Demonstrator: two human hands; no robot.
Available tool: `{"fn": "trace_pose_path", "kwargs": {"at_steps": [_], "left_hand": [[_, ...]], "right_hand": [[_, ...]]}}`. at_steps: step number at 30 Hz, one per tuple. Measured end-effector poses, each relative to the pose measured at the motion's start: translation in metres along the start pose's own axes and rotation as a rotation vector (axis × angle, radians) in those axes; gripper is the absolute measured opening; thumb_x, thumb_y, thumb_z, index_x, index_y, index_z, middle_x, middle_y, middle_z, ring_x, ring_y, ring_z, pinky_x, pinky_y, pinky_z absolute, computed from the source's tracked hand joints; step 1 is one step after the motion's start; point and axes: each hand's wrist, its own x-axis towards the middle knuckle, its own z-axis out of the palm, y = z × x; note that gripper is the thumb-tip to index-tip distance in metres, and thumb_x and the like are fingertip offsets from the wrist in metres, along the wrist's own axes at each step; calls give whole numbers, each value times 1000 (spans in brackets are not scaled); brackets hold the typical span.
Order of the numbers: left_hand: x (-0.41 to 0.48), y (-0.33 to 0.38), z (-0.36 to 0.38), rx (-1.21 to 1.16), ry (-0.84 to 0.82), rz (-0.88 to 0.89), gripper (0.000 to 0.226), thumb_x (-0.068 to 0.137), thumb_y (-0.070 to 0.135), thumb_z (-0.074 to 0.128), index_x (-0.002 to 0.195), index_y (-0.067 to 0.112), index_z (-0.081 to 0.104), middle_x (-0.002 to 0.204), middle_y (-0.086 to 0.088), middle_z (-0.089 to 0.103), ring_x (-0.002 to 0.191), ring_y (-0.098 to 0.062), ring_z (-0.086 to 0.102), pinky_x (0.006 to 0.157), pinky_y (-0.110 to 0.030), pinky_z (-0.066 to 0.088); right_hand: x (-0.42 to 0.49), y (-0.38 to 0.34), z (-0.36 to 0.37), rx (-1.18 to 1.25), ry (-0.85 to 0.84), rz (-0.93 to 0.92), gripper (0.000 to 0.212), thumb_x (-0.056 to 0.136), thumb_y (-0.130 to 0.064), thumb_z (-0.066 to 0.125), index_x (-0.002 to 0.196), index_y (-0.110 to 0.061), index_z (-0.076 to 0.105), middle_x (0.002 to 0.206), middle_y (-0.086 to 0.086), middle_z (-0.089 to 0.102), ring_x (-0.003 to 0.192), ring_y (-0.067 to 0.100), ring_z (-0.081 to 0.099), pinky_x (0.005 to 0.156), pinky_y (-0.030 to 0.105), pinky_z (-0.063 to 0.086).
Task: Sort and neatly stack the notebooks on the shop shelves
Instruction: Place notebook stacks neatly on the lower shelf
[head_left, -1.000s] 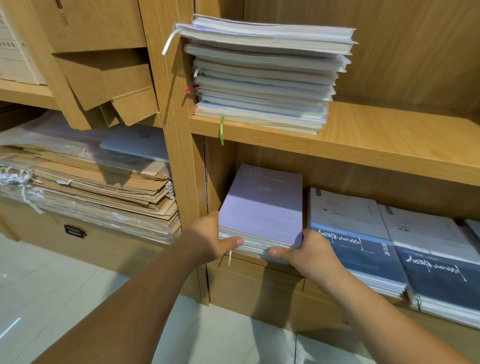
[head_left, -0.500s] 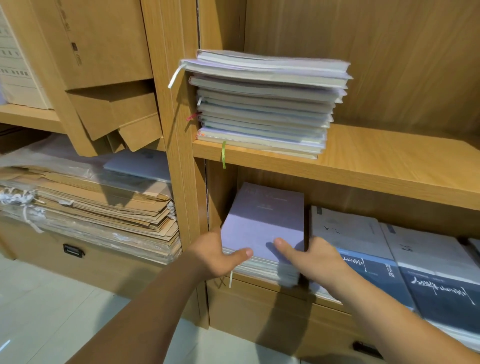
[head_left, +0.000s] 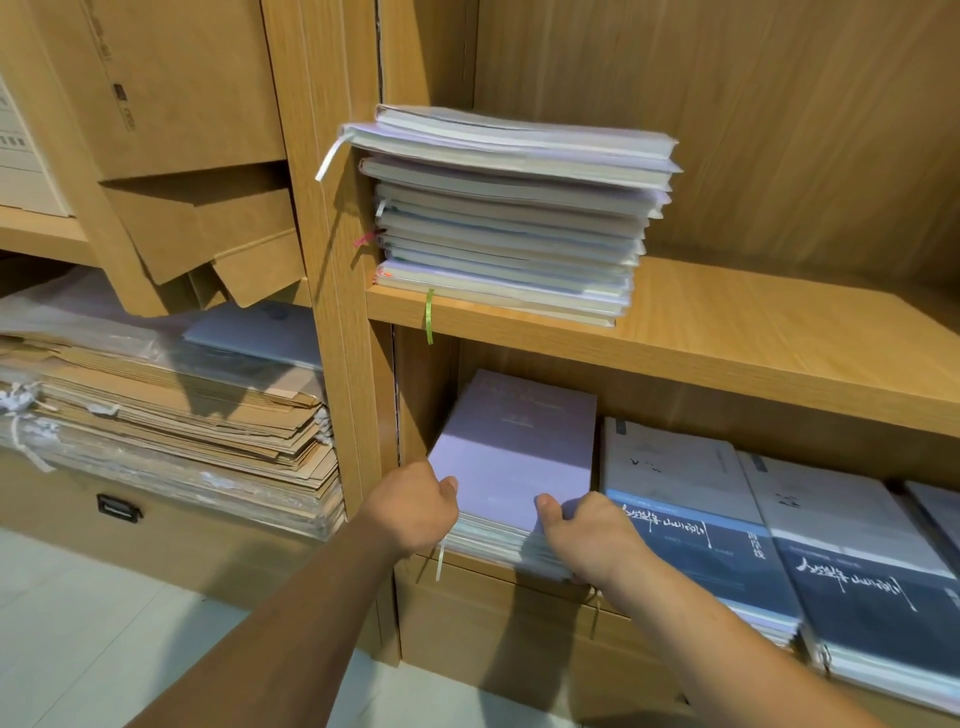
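Observation:
A stack of lilac notebooks (head_left: 514, 447) lies on the lower shelf against the wooden upright. My left hand (head_left: 415, 506) grips its front left corner, thumb on the top cover. My right hand (head_left: 589, 535) grips the front right corner, thumb on the cover and fingers hidden under the stack's edge. A taller, uneven stack of pale notebooks (head_left: 509, 218) with ribbon markers sits on the upper shelf (head_left: 753, 332). Blue-and-grey notebooks (head_left: 691, 509) lie in stacks to the right of the lilac one.
More blue-and-grey notebooks (head_left: 852, 571) continue to the right edge. The left bay holds stacked brown paper bags (head_left: 171, 415) and cardboard boxes (head_left: 197, 223). A cabinet base with a dark handle (head_left: 118, 508) sits below; pale floor tiles (head_left: 78, 649) lie in front.
The view has tilted upward and drawn closer to the shelves. My right hand shifted from flat on the cover back to gripping the front right corner; my left hand moved its thumb onto the cover.

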Motion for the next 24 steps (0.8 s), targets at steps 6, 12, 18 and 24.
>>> {"fn": "trace_pose_path", "kwargs": {"at_steps": [6,12,18,24], "left_hand": [[-11,0,3,-34,61,-16,55,107,51,34,140,9,47,116,-7,65,97,-21,61,80,-32,46],[-28,-25,-8,-290,-169,59,55,86,57,73,128,23,63,118,1,71,109,-19,67,98,-43,55],[-29,-23,-4,87,-50,-6,52,83,50,79,122,19,63,110,0,70,103,-18,66,93,-36,58],[-26,-25,-1,88,-11,7,53,86,52,76,122,14,63,112,-3,69,105,-20,65,93,-36,57]], "right_hand": [[-1,1,-6,75,-38,19,52,102,-56,47,88,-10,66,85,5,63,81,23,64,78,38,57],[-14,8,-17,111,-178,18,63,58,-65,91,91,-24,56,94,-8,60,84,8,57,56,21,44],[-20,8,-11,160,-161,123,59,66,-29,97,99,-10,52,103,9,63,100,28,66,93,49,58],[-15,5,-7,23,-103,81,45,81,-33,87,88,-11,48,90,10,59,79,26,58,75,39,54]]}}
